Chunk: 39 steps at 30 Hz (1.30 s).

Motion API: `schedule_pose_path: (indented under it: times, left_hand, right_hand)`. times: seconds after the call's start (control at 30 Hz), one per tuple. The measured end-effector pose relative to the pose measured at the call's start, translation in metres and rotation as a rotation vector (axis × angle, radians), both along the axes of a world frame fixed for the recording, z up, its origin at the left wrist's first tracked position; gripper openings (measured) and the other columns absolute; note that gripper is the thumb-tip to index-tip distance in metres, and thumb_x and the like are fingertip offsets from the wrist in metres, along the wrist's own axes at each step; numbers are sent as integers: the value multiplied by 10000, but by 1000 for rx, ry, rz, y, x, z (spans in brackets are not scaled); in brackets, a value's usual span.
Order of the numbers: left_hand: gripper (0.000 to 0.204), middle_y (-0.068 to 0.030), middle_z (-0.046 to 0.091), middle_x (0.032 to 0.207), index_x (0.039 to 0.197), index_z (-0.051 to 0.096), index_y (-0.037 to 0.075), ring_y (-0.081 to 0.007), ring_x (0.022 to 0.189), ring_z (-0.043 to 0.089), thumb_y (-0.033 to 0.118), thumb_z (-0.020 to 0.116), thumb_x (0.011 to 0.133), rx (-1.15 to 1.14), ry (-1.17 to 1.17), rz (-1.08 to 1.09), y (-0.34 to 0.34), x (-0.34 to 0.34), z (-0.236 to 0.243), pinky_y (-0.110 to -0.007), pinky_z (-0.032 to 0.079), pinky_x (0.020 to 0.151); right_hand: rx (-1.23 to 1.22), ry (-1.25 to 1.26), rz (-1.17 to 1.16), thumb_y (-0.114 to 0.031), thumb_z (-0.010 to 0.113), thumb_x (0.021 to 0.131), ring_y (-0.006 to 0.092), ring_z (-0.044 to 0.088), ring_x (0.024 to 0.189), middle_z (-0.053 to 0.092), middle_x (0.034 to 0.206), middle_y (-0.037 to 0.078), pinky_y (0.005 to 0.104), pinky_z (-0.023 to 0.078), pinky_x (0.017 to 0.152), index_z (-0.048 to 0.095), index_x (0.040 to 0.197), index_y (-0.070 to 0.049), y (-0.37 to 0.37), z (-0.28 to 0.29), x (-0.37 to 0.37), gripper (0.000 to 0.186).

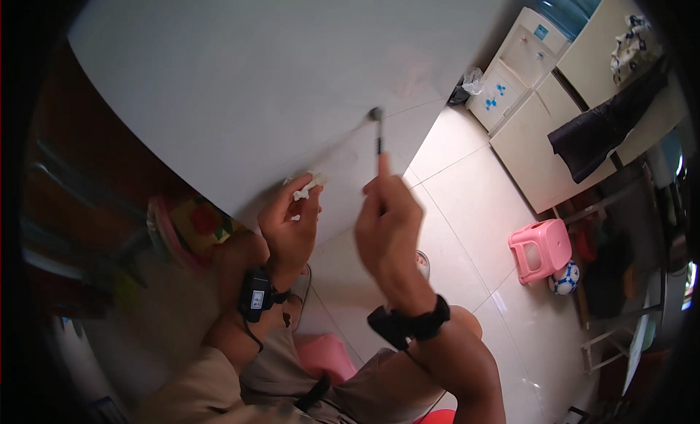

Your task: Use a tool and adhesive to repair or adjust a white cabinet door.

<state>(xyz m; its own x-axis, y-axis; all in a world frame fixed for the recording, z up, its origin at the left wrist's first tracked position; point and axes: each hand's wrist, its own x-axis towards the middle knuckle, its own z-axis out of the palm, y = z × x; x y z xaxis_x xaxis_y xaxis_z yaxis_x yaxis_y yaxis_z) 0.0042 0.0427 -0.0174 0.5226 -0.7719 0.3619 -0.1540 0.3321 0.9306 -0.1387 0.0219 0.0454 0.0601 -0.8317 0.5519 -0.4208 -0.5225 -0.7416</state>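
Note:
My right hand [389, 218] is closed around the thin handle of a small tool with a dark, rounded head [375, 114]; it looks like a brush, but blur hides its exact kind. That head is at a large smooth white panel [255, 81], beside a faint line running across it. Crumpled white tissue [312, 185] is pinched between the fingers of my left hand [290, 220], close to the panel's lower part. Both wrists wear black strapped devices, the left one [257, 296] with a small pale label.
Pale floor tiles [467, 198] stretch to the right, with a pink plastic stool [541, 250] and a blue-and-white ball [565, 279]. A water dispenser [521, 59] and cabinets hung with dark cloth [609, 136] stand farther off. A floral item [197, 227] lies left.

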Motion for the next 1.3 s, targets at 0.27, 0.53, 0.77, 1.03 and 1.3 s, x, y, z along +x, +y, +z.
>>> schedule_pose_path:
  times: [0.27, 0.53, 0.77, 1.03, 1.3]
  left_hand:
    - [197, -122, 757, 909, 1119, 716, -46, -115, 693, 696, -28, 726, 923, -187, -354, 73, -7, 16, 1, -236, 566, 601]
    - [245, -134, 740, 836, 1102, 737, -14, -190, 639, 699, -48, 718, 861, -284, -764, 11, -40, -2, 92, -289, 555, 578]
    - [129, -188, 700, 753, 985, 732, -34, -321, 587, 669, 23, 694, 875, -234, -1164, -12, -84, -30, 162, -384, 523, 563]
    - [139, -234, 681, 758, 794, 666, -18, -442, 711, 673, 86, 662, 886, 101, -1370, -180, -86, -16, 52, -481, 536, 610]
    - [116, -234, 680, 747, 909, 699, -1, -460, 716, 672, 100, 700, 854, 48, -971, -265, -45, -22, -52, -477, 554, 636]
  right_hand:
    - [-25, -1, -10, 71, 559, 898, 410, 630, 720, 622, 848, 229, 481, 514, 639, 571, 1339, 92, -23, -2, -22, 442]
    - [182, -165, -30, 3, 571, 923, 396, 665, 787, 659, 874, 239, 489, 529, 715, 598, 1312, 88, -29, 5, -35, 400]
    - [179, -165, -28, -17, 582, 897, 412, 670, 828, 667, 892, 232, 500, 544, 750, 596, 1316, 65, -30, 5, -28, 426]
    - [243, -294, -132, -8, 567, 906, 455, 667, 821, 681, 906, 297, 504, 530, 755, 648, 1200, 66, -26, 11, -35, 314]
    - [373, -69, 55, -2, 564, 894, 456, 659, 966, 649, 1026, 303, 506, 541, 844, 501, 1354, 124, -13, -13, -16, 481]
